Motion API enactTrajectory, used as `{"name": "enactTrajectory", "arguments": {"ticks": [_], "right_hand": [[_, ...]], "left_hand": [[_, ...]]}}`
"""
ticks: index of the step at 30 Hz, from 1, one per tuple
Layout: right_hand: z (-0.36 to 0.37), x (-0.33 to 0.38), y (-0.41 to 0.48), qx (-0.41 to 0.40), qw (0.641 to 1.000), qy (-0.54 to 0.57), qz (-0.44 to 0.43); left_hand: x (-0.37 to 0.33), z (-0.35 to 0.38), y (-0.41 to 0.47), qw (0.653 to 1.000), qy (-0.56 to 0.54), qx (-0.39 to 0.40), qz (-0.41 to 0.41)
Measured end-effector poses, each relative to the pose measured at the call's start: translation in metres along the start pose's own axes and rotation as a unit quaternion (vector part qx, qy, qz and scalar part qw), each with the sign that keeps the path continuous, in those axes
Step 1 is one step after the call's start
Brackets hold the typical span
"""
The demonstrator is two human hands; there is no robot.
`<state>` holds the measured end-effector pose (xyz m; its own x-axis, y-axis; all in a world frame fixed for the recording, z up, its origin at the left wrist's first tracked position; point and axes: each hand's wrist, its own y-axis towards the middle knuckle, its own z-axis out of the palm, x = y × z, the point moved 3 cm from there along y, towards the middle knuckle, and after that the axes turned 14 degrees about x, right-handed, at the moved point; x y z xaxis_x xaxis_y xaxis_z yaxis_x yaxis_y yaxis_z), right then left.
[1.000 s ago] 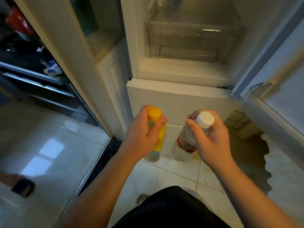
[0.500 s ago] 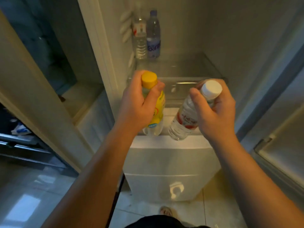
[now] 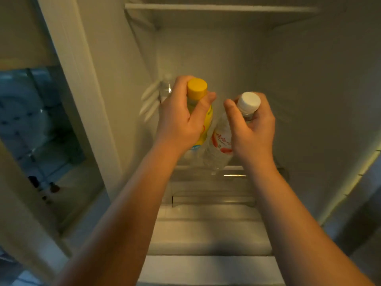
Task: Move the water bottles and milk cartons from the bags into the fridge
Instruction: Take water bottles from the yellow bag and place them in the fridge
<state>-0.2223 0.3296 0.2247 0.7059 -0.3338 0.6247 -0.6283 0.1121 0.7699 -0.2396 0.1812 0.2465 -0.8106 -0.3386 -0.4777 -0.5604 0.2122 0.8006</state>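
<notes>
My left hand (image 3: 181,118) grips a yellow-capped bottle (image 3: 196,88) with a yellow label near its top. My right hand (image 3: 252,129) grips a clear white-capped bottle (image 3: 221,141) with a red label by its neck. Both bottles are held inside the open fridge compartment, just above the glass shelf (image 3: 233,174), side by side and almost touching. Behind my left hand, another clear bottle (image 3: 166,87) stands at the back left of the shelf, mostly hidden.
The fridge's inner side walls flank the hands, with an upper shelf (image 3: 216,7) overhead. A drawer front (image 3: 210,238) sits below the glass shelf. To the left is the fridge frame (image 3: 82,79) and a blue-tinted recess (image 3: 31,120) beyond it.
Both hands have risen from near the floor and pushed forward into the fridge, carrying the bottles over the glass shelf. The view has tilted up into the compartment.
</notes>
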Motion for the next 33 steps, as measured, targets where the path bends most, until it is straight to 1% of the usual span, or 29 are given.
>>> {"name": "enactTrajectory", "arguments": {"ticks": [4, 8, 13, 16, 19, 24, 25, 27, 29, 33], "right_hand": [[0.0, -0.025, 0.026, 0.009, 1.0, -0.009, 0.019], [-0.003, -0.055, 0.04, 0.023, 0.998, -0.023, 0.055], [-0.008, -0.084, 0.059, 0.03, 0.994, -0.025, 0.103], [-0.006, -0.095, 0.07, 0.048, 0.99, -0.027, 0.132], [-0.001, -0.102, 0.08, 0.064, 0.988, -0.024, 0.137], [0.006, -0.121, 0.06, 0.112, 0.979, 0.006, 0.17], [0.006, -0.124, 0.054, 0.111, 0.979, 0.013, 0.169], [0.006, -0.125, 0.045, 0.106, 0.982, 0.02, 0.154], [0.006, -0.127, 0.039, 0.119, 0.981, 0.021, 0.153], [0.002, -0.145, 0.015, 0.169, 0.962, 0.033, 0.212]], "left_hand": [[0.025, 0.019, 0.023, 1.0, -0.016, 0.019, 0.0], [0.05, 0.038, 0.036, 0.997, -0.035, 0.058, -0.021], [0.08, 0.058, 0.045, 0.991, -0.065, 0.097, -0.07], [0.096, 0.067, 0.044, 0.985, -0.077, 0.113, -0.108], [0.106, 0.073, 0.041, 0.983, -0.089, 0.107, -0.123], [0.122, 0.07, 0.03, 0.98, -0.121, 0.065, -0.141], [0.123, 0.07, 0.026, 0.98, -0.124, 0.063, -0.143], [0.125, 0.073, 0.018, 0.979, -0.128, 0.072, -0.142], [0.126, 0.075, 0.011, 0.977, -0.132, 0.08, -0.146], [0.129, 0.073, -0.002, 0.968, -0.166, 0.109, -0.15]]}}
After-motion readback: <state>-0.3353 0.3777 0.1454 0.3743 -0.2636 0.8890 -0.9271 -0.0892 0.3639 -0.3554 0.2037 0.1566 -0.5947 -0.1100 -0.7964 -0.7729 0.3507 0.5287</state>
